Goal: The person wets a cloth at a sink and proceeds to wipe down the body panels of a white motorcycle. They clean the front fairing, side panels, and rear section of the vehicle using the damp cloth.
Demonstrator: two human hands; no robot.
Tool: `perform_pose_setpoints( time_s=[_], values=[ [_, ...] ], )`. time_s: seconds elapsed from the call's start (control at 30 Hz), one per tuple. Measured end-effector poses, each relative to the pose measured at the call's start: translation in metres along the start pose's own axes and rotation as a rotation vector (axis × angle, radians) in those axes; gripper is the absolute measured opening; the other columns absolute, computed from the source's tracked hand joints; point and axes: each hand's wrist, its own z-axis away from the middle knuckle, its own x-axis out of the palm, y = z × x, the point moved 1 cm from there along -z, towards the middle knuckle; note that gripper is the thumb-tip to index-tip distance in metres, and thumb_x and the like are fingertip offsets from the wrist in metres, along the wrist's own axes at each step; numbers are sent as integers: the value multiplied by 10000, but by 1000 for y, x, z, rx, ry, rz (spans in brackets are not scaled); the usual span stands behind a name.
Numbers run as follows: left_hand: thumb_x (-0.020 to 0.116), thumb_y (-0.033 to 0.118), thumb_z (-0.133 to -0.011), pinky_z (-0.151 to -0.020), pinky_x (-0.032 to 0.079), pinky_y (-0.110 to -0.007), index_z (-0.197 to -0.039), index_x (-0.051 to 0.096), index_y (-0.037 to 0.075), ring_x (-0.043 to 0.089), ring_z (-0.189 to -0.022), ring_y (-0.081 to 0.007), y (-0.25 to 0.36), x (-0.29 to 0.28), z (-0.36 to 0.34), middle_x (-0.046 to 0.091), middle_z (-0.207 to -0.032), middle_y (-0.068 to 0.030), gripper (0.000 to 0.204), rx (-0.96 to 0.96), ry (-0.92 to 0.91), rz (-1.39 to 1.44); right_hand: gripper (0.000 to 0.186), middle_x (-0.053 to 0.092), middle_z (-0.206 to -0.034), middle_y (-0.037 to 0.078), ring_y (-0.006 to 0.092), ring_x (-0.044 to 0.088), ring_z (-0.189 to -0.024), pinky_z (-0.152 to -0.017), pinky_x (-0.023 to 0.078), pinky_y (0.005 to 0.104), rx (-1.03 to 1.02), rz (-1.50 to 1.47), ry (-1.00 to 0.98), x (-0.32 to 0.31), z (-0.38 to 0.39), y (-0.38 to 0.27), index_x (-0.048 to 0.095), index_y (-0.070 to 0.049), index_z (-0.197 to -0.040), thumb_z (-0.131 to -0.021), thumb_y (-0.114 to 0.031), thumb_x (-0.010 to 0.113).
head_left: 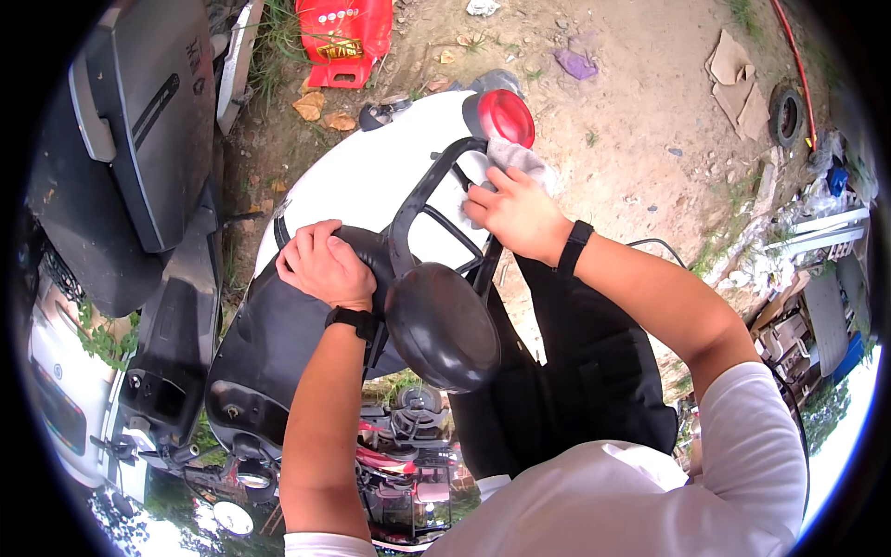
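- Left hand (323,266), black band at the wrist: laid flat with fingers curled loosely over the black padded vinyl scooter seat (278,325), gripping nothing, seemingly bracing the body steady while the other hand works.
- Right hand (518,213), black band at the wrist too: fingers bunched and pressing down on a crumpled grey-white cotton rag (520,160), pinning it against the glossy white plastic rear body panel (371,176) just ahead of the knuckles.
- Rag: soft, wrinkled, bulging out beyond the fingertips; lying between the right hand and the round red glossy tail-light lens (506,116), which sits just past it.
- Black tubular metal grab rail (422,200): curving between both hands, smooth and painted, bent in a loop; right hand reaching in beside it to get at the white panel underneath.
- Black rounded matte pad, dome-shaped backrest (441,325): near the left wrist, toward the body, fixed to the rail's end.
- Grey and black hard plastic panels of a neighbouring scooter (139,139): well off to the left of the left hand, standing close alongside.
- Red plastic crate (343,37): far beyond both hands on bare sandy ground (640,93), dusty, strewn with cardboard scraps and dry leaves.
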Motion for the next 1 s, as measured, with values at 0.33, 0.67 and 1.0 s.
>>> perform_pose_setpoints(
  time_s=[0.33, 0.67, 1.0],
  values=[
    [486, 226, -912, -1112, 281, -496, -941, 721, 178, 581, -1059, -246, 2, 0, -2, 654, -1004, 19, 242, 4, 34, 66, 219, 665, -1104, 34, 295, 613, -1108, -894, 497, 437, 255, 20, -157, 2, -11, 19, 731, -118, -1024, -810, -122, 685],
    [475, 244, -937, -1110, 282, -495, -955, 718, 177, 566, -1080, -260, 0, 3, -3, 647, -998, 8, 253, 2, 26, 45, 402, 702, -1135, 114, 354, 637, -1116, -967, 518, 442, 220, -921, 154, -42, -77, -36, 688, -45, -1201, -807, -106, 734],
    [408, 288, -996, -1089, 292, -467, -977, 730, 172, 565, -1065, -257, 2, 0, -1, 654, -1031, 7, 342, 2, 10, 4, 341, 735, -1169, 69, 322, 675, -1117, -899, 581, 482, 379, -427, -42, -4, -87, 54, 736, -149, -1184, -850, -207, 702]
  ],
)
